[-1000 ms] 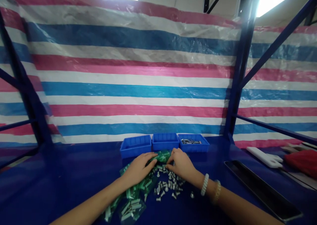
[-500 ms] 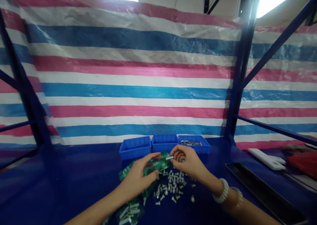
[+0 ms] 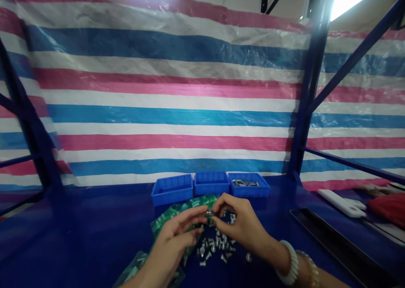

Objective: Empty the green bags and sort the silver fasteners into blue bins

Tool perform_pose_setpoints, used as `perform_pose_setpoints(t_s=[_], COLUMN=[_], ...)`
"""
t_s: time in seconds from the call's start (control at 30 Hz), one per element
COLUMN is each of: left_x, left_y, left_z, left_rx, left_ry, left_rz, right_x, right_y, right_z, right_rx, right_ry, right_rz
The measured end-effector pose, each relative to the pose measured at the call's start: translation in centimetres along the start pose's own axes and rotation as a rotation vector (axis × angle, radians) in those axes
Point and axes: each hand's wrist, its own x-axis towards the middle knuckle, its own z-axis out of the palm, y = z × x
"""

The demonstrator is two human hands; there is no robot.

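My right hand (image 3: 242, 218) pinches a small shiny metal piece (image 3: 209, 212) between thumb and fingertips; its exact kind is too small to tell. Close on the left, my left hand (image 3: 174, 237) has its fingers stretched out and its thumb apart, with the index fingertip right by the piece. Whether it touches cannot be made out. Below the hands lies a loose heap of silver screws (image 3: 218, 242) on the blue tabletop. Green-tinted clear plastic bags (image 3: 169, 215) of small parts lie behind and under my left hand. Another bag (image 3: 137, 260) shows beside my left forearm.
At the back stand three blue bins: a left bin (image 3: 172, 190), a middle bin (image 3: 211, 183) and a right bin (image 3: 249, 186) holding metal pieces. A black flat slab (image 3: 335, 241) and a white device (image 3: 341, 203) lie at right. Blue posts (image 3: 305, 110) frame the table.
My right hand has moved slightly left and down with the piece, which has turned and shows less of its length. Both hands are now closer together.
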Motion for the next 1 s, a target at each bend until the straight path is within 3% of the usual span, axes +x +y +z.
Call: perform_pose_setpoints(t_s=[0.1, 0.17, 0.27, 0.37, 0.47, 0.57, 0.67, 0.87, 1.0], left_x=[0.0, 0.4, 1.7, 3.4, 4.7, 5.6, 6.2, 7.1, 7.1], left_y=[0.3, 0.3, 0.0, -0.7, -1.6, -2.2, -2.6, -3.0, -3.1], left_z=[-0.1, -0.5, -1.6, -3.2, -4.3, -4.5, -4.4, -4.8, -4.8], left_rx=[0.249, 0.357, 0.533, 0.758, 0.927, 0.989, 0.978, 0.883, 0.869], left_ry=[-0.059, -0.071, -0.027, -0.015, -0.075, -0.137, -0.137, -0.089, -0.074], left_rz=[0.182, 0.251, 0.307, 0.365, 0.39, 0.319, 0.282, 0.297, 0.288], right_x=[0.1, 0.4, 1.5, 2.8, 3.6, 3.6, 3.1, 1.6, 0.9], right_y=[0.7, 1.4, 2.9, 5.3, 7.6, 8.5, 7.3, 3.3, 3.2], right_z=[0.5, 0.4, -1.5, -5.0, -8.1, -8.8, -6.9, -0.2, 2.6], right_rx=[0.245, 0.269, 0.065, -0.347, -0.495, -0.557, -0.553, -0.57, -0.752], right_ry=[-0.041, -0.047, 0.034, 0.178, 0.259, 0.253, 0.152, -0.28, -0.259], right_rz=[0.101, 0.116, 0.089, 0.095, 0.144, 0.128, 0.066, -0.041, 0.065])
